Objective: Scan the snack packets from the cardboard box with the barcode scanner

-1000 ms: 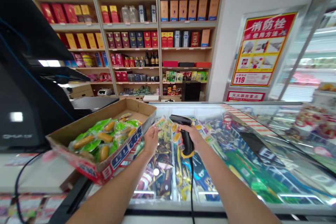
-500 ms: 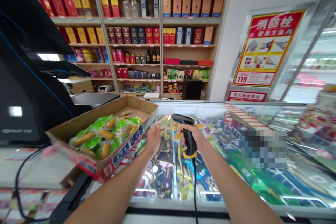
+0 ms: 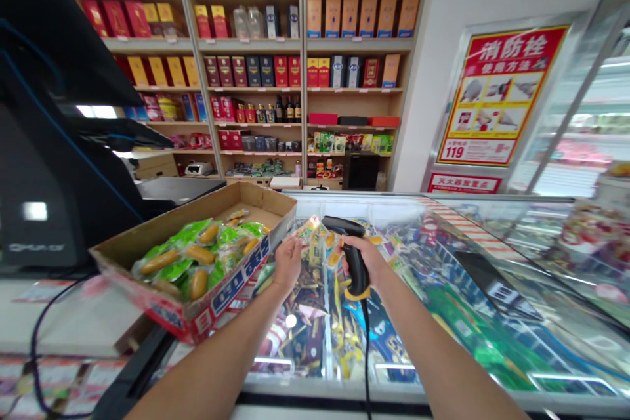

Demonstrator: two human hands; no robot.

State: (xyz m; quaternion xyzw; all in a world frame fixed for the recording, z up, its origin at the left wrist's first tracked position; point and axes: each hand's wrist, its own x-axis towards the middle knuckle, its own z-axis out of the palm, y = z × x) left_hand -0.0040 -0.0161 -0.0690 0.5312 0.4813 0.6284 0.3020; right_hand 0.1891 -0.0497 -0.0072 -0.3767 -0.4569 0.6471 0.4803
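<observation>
Black corded barcode scanner (image 3: 355,256) sits clenched in my right hand (image 3: 367,262) at 12 o'clock, its head turned toward a small yellow foil packet (image 3: 312,233) that my left hand (image 3: 289,264) appears to pinch. Plenty of green-printed sausage packets (image 3: 197,256) remain in the shallow cardboard box (image 3: 231,282) at 10 o'clock, while the red poster (image 3: 502,95) at 2 o'clock reads 消防栓 and 119.

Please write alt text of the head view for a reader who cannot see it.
The right hand grips a black barcode scanner over a glass-topped freezer, while the left hand holds a packet beside a cardboard tray of green-wrapped sausages.
</observation>
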